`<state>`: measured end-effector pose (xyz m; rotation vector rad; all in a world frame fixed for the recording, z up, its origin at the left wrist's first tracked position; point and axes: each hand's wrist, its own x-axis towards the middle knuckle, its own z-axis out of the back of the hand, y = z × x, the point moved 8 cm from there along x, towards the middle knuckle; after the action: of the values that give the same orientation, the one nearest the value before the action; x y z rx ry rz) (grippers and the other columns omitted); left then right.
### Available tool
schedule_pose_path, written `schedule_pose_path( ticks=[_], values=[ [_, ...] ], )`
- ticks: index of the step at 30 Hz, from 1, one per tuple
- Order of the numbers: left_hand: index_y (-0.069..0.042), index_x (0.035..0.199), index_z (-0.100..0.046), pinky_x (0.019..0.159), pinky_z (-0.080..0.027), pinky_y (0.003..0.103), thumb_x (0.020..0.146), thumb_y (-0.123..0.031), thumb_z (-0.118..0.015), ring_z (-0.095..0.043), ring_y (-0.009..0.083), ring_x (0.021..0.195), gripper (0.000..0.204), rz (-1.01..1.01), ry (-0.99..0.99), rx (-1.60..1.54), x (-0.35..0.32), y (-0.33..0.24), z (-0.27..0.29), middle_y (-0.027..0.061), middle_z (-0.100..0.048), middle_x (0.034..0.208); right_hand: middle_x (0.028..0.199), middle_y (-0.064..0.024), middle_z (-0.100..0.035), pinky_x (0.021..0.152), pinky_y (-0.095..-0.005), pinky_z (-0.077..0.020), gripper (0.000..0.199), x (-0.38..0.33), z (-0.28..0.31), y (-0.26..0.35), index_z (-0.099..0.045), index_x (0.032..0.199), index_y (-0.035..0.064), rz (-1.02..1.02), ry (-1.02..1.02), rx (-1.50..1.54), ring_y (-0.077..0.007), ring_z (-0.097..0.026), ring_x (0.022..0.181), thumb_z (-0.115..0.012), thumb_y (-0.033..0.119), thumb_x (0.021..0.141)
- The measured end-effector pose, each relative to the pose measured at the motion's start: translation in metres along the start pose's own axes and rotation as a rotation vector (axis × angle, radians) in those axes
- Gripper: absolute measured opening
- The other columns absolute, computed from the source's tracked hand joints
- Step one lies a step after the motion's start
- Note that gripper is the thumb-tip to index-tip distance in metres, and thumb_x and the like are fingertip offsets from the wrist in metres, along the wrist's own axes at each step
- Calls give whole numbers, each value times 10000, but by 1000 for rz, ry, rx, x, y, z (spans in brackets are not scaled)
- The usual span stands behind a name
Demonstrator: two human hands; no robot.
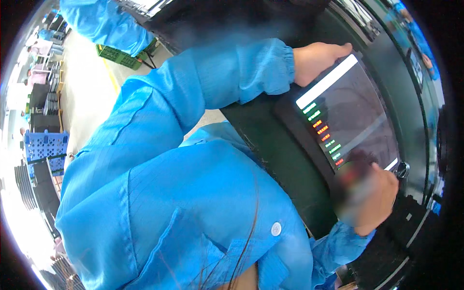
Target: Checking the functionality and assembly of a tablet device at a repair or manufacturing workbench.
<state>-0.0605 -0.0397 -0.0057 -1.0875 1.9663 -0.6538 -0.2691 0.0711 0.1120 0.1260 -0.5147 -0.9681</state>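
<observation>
A flat dark tablet with a lit screen lies tilted over the dark green work surface. White bars cross both ends of its screen, and short green, red and orange text lines run down the near side. My left hand is closed round its far left end, the thumb along the edge and the other fingers hidden. At the opposite end my right hand has curled fingers against the tablet's corner. A blurred patch covers part of this hand and the screen beside it. Both arms wear blue sleeves with elastic cuffs.
The dark green work surface runs between my body and the tablet. A round black knob sits near my right hand. At the left are a green crate, a blue crate and stacked dark panels; another blue-sleeved person is beyond.
</observation>
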Motion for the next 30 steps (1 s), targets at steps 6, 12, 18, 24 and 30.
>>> schedule_pose_path(
  ticks=[6, 12, 18, 24, 30],
  values=[
    [-41, 926, -576, 694, -466, 285, 901, -411, -397, -580, 161, 699, 412, -90, -28, -8, -7, -10, 0, 68, -631, 846, 956, -99, -605, 764, -271, -425, 221, -31, 2, -143, -581, 1016, 3, -502, -8, -29, -166, -558, 853, -556, 104, 821],
    [-38, 992, -578, 766, -474, 310, 888, -476, -366, -610, 183, 778, 498, 13, -33, -18, -6, -13, 6, 120, -631, 948, 952, -117, -606, 800, -298, -438, 257, -26, -24, -160, -569, 1046, 7, -348, -37, -116, -204, -579, 881, -569, 42, 791],
    [-16, 1005, -568, 668, -503, 348, 874, -557, -307, -608, 206, 712, 615, -131, -9, 61, -4, -26, 10, 128, -636, 885, 900, -84, -582, 722, -253, -450, 249, -38, -21, -167, -562, 1044, -21, -663, -65, 636, -118, -551, 790, -549, -3, 796],
    [-63, 1050, -543, 729, -468, 303, 888, -543, -279, -568, 159, 798, 571, -226, -77, 156, -6, -32, 14, 57, -605, 934, 812, -56, -595, 641, -217, -437, 197, -38, -24, -133, -606, 967, -23, -619, 204, 647, -104, -552, 702, -590, 36, 779],
    [-69, 1073, -541, 744, -466, 293, 897, -499, -317, -569, 157, 837, 516, -167, 63, -11, -8, -26, -5, 52, -602, 974, 762, -56, -597, 607, -211, -433, 184, -36, -16, -118, -626, 919, -1, -563, 85, 675, -100, -552, 673, -631, 9, 735]
  ],
)
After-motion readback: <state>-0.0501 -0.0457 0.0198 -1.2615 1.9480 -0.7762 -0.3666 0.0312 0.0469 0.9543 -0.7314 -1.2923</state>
